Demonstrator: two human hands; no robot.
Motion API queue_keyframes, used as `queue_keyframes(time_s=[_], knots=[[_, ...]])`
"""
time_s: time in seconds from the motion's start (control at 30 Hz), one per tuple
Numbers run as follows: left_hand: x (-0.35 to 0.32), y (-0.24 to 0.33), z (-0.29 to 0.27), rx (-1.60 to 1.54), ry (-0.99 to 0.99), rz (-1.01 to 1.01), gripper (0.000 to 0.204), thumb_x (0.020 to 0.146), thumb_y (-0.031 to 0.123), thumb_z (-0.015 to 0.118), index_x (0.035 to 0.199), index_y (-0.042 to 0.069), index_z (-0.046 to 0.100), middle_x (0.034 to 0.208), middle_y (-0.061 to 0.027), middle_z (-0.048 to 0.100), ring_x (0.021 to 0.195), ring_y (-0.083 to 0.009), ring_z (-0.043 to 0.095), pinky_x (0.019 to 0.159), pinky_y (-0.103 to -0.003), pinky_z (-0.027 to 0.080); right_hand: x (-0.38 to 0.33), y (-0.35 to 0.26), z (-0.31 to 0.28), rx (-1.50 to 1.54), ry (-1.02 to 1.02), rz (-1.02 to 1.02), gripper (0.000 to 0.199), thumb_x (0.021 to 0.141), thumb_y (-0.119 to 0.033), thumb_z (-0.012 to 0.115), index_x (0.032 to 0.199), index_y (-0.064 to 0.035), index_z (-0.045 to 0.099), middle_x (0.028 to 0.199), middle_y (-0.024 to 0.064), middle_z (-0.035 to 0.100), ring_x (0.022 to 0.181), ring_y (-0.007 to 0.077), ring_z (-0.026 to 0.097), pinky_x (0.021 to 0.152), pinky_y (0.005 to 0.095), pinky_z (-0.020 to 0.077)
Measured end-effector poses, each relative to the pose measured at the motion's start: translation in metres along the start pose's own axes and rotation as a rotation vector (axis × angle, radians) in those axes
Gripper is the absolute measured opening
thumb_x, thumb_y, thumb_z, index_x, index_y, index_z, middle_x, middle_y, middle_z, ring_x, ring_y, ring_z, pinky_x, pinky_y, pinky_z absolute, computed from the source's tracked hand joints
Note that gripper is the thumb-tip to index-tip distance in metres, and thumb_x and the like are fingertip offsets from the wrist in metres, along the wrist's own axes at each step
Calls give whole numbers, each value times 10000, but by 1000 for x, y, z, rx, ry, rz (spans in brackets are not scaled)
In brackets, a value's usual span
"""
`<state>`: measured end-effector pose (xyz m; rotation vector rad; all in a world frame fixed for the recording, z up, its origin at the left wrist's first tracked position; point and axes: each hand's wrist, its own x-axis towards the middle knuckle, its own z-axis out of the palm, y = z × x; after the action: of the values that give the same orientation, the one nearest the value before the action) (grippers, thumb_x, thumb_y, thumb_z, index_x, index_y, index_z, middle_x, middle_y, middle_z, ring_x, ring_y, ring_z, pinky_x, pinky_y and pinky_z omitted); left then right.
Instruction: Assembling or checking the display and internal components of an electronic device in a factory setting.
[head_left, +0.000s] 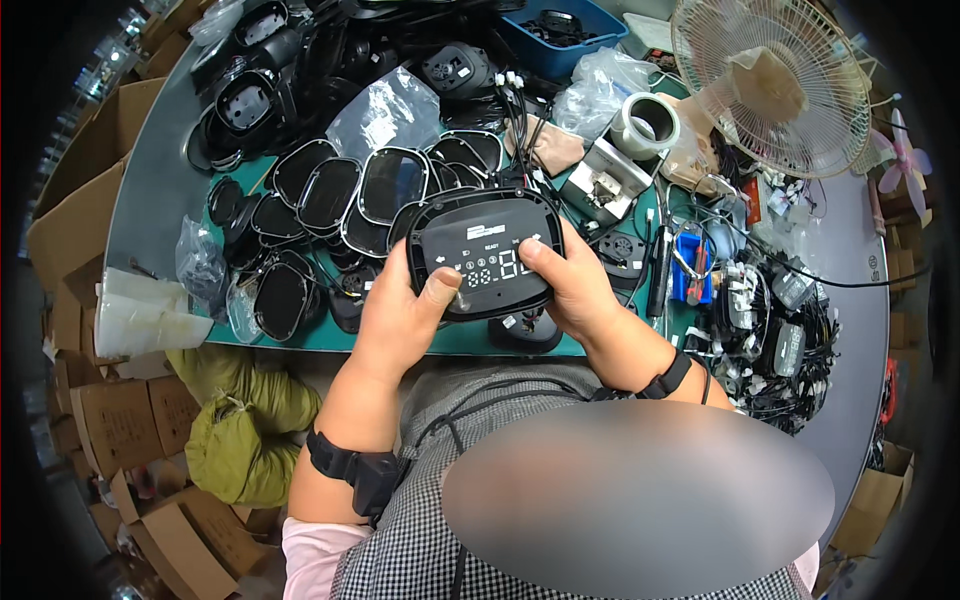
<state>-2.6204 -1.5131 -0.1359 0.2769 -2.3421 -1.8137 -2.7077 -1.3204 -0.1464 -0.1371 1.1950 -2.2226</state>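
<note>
Between both hands I hold a black vehicle instrument display (487, 250), its dark face turned up and showing white symbols and segmented digits. My left hand (408, 300) grips its left edge, the thumb pressed on the lower left of the face. On the right edge, my right hand (572, 278) is closed round the housing with its thumb on the face near the large digits. The fingers under the display are hidden. Just beyond it lie several black oval bezels (328, 193). A dark housing (524, 330) sits below the display at the table's front edge.
A green mat (470, 343) covers the worktable. At the right stand a desk fan (770, 85), a tape roll (645, 125), a blue tray (692, 268) with tools, and bundled cables (780, 340). A blue bin (565, 45) is at the back. Cardboard boxes (130, 425) stand left.
</note>
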Motion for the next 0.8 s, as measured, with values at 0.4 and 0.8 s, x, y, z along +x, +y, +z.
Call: queue_keyframes(time_s=[0.4,0.8], knots=[[2,-20,4,-770,-267,-295,506,838,140,712,1285,-33,550,1181,-82,651,1026,-167,617,904,-314,497,18,0,-21,-226,-411,-149,905,933,-710,387,1401,60,468,1335,168,546,1270,226,498,1107,368,352],[9,-87,-13,-348,-326,-393,465,777,187,773,1168,9,595,1004,-56,658,876,-125,607,802,-301,514,116,18,-48,-1735,-436,3,338,879,-423,661,916,-90,705,817,149,695,782,338,672,687,443,520]])
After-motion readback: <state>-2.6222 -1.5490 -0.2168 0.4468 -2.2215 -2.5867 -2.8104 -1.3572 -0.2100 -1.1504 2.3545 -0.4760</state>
